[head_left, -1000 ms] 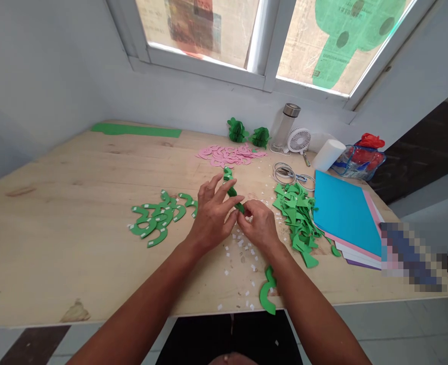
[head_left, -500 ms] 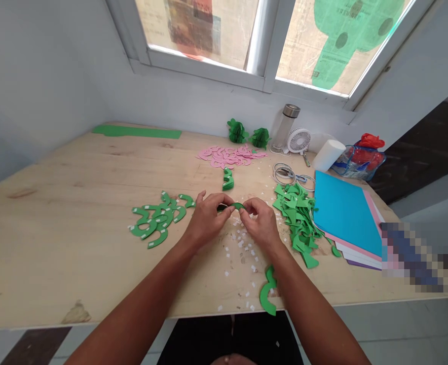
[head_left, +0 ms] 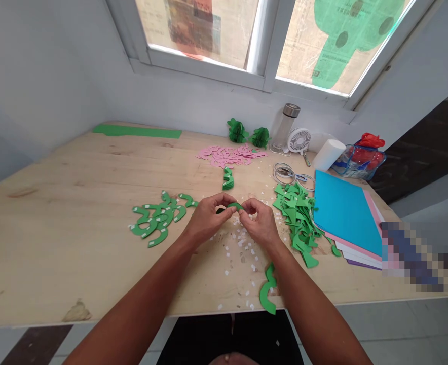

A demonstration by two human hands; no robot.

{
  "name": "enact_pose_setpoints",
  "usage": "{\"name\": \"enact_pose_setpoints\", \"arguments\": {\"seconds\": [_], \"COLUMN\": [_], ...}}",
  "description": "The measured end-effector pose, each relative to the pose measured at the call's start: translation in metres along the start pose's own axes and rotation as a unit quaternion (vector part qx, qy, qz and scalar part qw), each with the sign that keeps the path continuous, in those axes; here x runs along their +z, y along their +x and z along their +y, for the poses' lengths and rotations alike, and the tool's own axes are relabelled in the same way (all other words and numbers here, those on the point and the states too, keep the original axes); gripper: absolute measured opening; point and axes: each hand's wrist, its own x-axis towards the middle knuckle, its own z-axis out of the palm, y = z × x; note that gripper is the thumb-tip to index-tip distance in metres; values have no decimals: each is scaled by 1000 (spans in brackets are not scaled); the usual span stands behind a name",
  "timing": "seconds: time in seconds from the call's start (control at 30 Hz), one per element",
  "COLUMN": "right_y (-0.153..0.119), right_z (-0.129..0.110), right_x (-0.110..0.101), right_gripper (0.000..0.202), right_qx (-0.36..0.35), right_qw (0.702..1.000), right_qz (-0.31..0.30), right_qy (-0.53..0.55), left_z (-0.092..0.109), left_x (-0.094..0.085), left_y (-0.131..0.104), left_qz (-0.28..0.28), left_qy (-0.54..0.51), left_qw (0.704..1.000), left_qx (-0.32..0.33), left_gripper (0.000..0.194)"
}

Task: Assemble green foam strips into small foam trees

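Note:
Between my two hands is a curved green paper piece (head_left: 234, 206), held above the middle of the table. My left hand (head_left: 211, 218) pinches its left part, and my right hand (head_left: 259, 219) pinches its right end; fingers hide much of it. Left of my hands lies a loose heap of green curved paper pieces (head_left: 159, 219) with small white squares on them. A small stack of green wavy pieces (head_left: 228, 179) sits just beyond my hands. Beside my right forearm, near the table's front edge, is another green wavy piece (head_left: 267, 294).
Green paper scraps (head_left: 296, 218) pile up on the right, beside blue paper sheets (head_left: 340, 213). Pink cutouts (head_left: 229, 155), a bottle (head_left: 286, 126), a small fan (head_left: 299, 140) and tape rolls (head_left: 284, 174) stand or lie farther back. White bits (head_left: 252, 253) litter the table before me.
Both hands stay almost in place on the green paper piece. The piece and my left fingertips have shifted very slightly; the surrounding things are unmoved.

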Motion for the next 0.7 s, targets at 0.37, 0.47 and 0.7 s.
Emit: {"name": "enact_pose_setpoints", "arguments": {"seconds": [0.37,0.47,0.7], "right_y": [1,1,1], "right_z": [-1,0,0], "right_x": [0,0,1], "right_gripper": [3,3,3], "right_qx": [27,30,35], "right_qw": [998,998,997], "right_qz": [5,11,13], "right_qy": [59,53,67], "left_z": [-2,-2,6], "left_x": [-2,-2,0], "left_y": [1,1,0], "left_qz": [5,-3,-10], "left_qy": [-208,-208,-176], "left_qw": [973,973,980], "left_qx": [-98,-97,-93], "left_gripper": [22,24,17]}}
